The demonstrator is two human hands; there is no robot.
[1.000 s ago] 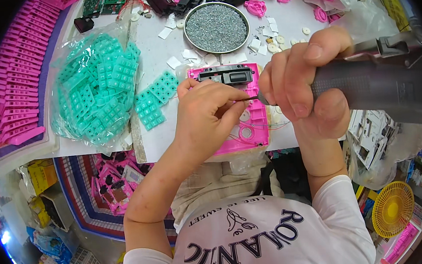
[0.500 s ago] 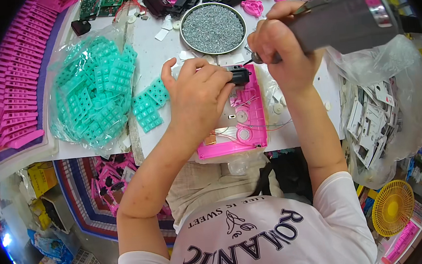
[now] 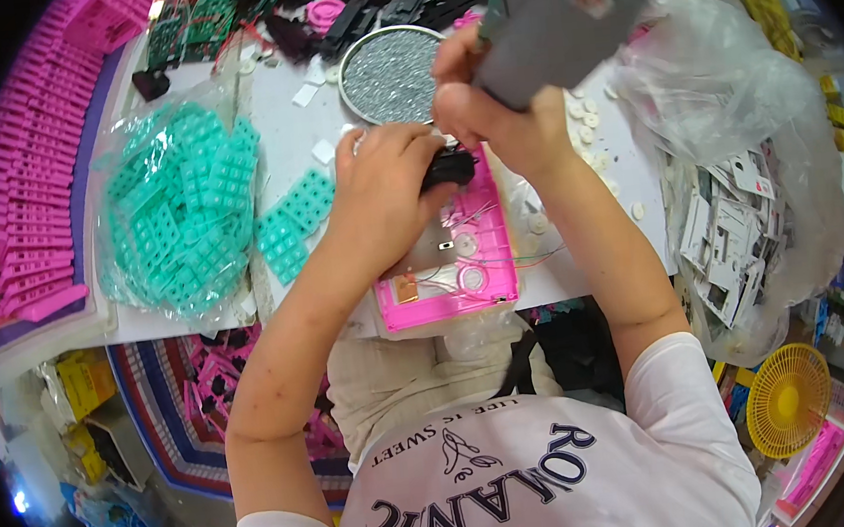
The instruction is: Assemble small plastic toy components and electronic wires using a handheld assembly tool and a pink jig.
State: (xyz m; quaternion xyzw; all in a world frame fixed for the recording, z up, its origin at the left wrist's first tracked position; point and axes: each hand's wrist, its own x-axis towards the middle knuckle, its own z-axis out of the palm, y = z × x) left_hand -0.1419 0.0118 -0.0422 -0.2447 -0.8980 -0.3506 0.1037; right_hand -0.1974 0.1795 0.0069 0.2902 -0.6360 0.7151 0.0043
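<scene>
A pink plastic case (image 3: 463,270) lies open on the white table, with thin wires and round parts inside. My left hand (image 3: 386,191) presses on its upper half and pinches a small black part (image 3: 449,168). My right hand (image 3: 490,117) grips a grey electric screwdriver (image 3: 551,16), held upright just above the black part. The tool's tip is hidden behind my fingers.
A round tray of small screws (image 3: 390,71) sits behind my hands. Teal keypad pieces (image 3: 293,220) lie left of the case, more in a clear bag (image 3: 176,210). Pink cases (image 3: 25,198) stack at far left. A bag of printed cards (image 3: 739,216) sits right. Black parts (image 3: 389,0) line the back.
The case and both hands have shifted toward the screw tray. The screwdriver has swung from lying sideways to standing nearly upright over the case's top end.
</scene>
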